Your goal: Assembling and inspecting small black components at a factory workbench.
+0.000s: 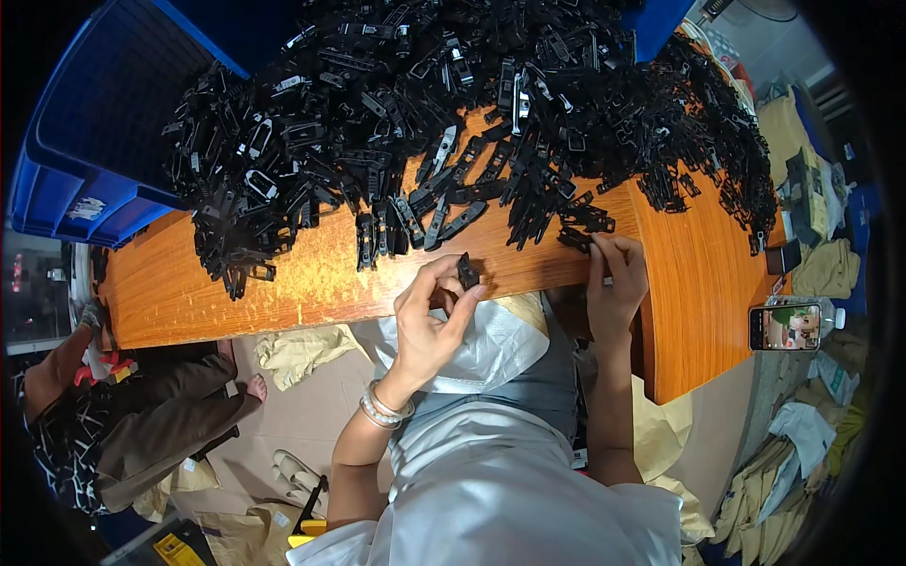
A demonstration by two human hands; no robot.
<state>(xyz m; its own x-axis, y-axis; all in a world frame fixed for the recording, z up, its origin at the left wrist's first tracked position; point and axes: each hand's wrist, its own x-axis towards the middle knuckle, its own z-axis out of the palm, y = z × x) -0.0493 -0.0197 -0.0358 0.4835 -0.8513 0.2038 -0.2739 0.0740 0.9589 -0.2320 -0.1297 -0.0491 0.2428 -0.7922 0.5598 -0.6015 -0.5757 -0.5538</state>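
Shirt (510, 500) | left hand (429, 321): pinching clip (468, 273) | right hand (617, 288): at loose pieces (587, 219), grip unclear | heap (377, 104): remaining; done: unclear

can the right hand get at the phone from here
Probably yes: bare wooden tabletop lies between the right hand and the phone, and the heaped black parts lie clear of that path.

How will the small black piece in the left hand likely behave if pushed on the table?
The small black piece is probably light, since the left hand holds it in a pinch. It seems stiff: its outline looks angular. Rolling looks unlikely: similar pieces lie flat.
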